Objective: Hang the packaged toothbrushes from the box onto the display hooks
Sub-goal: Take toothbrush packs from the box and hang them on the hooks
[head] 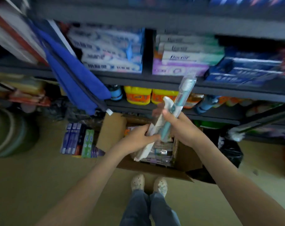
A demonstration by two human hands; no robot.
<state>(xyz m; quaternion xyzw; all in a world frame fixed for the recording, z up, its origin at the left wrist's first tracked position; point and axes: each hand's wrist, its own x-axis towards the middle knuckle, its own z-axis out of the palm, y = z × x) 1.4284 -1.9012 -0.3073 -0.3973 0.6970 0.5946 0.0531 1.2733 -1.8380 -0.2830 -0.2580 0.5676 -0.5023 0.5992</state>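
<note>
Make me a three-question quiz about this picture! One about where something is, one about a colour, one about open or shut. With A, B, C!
1. Where is the cardboard box? A) on the floor B) on a shelf C) on a chair
2. The left hand and right hand hold toothbrush packs. What colour is the brush sticking up highest? A) red B) teal C) black
3. The box is A) taped shut B) squashed flat C) open
Answers: 1 A, it sits on the floor ahead of the shoes. 2 B, a teal handle shows through the clear pack. 3 C, its flaps stand open and packs show inside.
</note>
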